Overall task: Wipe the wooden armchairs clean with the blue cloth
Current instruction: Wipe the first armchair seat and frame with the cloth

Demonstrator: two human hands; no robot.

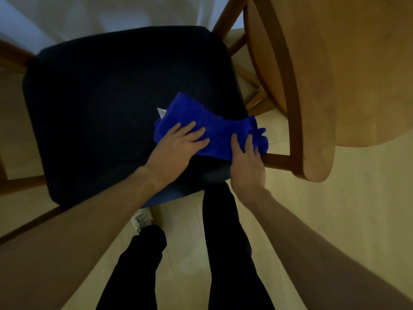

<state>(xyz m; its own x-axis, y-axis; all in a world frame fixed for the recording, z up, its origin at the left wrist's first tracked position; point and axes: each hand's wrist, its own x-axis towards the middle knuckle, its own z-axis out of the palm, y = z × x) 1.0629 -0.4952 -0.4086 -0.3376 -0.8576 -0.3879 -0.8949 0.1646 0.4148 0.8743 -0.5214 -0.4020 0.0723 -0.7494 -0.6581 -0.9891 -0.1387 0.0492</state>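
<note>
The blue cloth (207, 121) lies crumpled on the front right corner of the armchair's dark seat cushion (107, 104). My left hand (178, 146) rests flat on the cloth's left part, fingers spread. My right hand (245, 159) grips the cloth's right end, which bunches over the wooden side rail (279, 161). The chair's broad wooden armrest (330, 86) curves along the right side. A small white tag (161, 111) pokes out from under the cloth.
The chair's left wooden frame (15, 57) shows at the left edge. Pale wood floor (335, 209) surrounds the chair. My dark trouser legs (225, 242) and a light shoe (143, 219) stand just in front of the seat. A white curtain (111, 12) hangs behind.
</note>
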